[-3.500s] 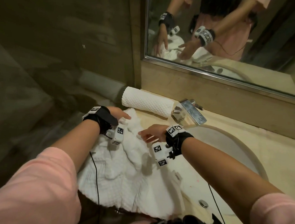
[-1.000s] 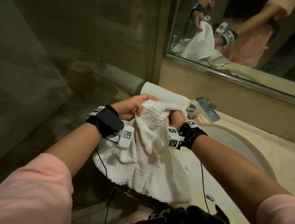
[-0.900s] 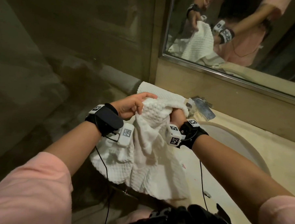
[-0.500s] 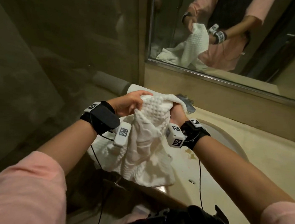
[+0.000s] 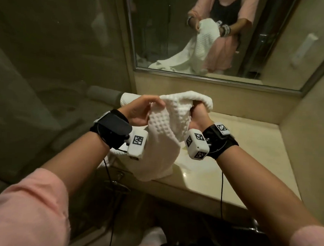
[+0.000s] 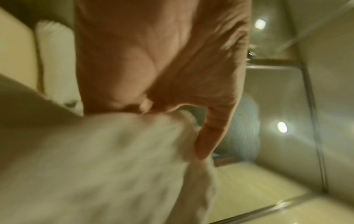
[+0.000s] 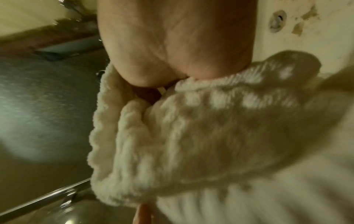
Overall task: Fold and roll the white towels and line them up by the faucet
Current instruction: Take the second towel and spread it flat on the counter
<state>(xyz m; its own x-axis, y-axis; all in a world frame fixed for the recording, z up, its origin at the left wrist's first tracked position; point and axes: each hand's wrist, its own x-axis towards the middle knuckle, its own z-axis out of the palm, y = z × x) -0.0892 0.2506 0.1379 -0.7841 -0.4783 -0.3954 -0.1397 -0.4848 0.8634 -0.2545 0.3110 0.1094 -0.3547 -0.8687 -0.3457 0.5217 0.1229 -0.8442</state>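
A white waffle-weave towel (image 5: pixel 166 134) hangs bunched between both hands above the counter's front edge, its lower end drooping onto the counter. My left hand (image 5: pixel 141 110) pinches its top edge on the left. My right hand (image 5: pixel 198 113) grips the top edge on the right, with cloth draped over its fingers. In the blurred wrist views, the towel (image 6: pixel 95 166) sits under my left hand (image 6: pixel 172 106), and the towel (image 7: pixel 191 136) covers the fingers of my right hand (image 7: pixel 172 45). A rolled white towel (image 5: pixel 128 100) lies behind the left hand. The faucet is hidden behind the held towel.
The beige stone counter (image 5: pixel 249 145) stretches right to a side wall. A mirror (image 5: pixel 217 32) above reflects a person holding the towel. A glass wall (image 5: pixel 48 62) stands at the left. Counter front edge (image 5: pixel 191 196) is near my body.
Both hands have lifted the towel off the counter and raised it higher. The view has pulled back from the counter, and the held towel now covers the faucet.
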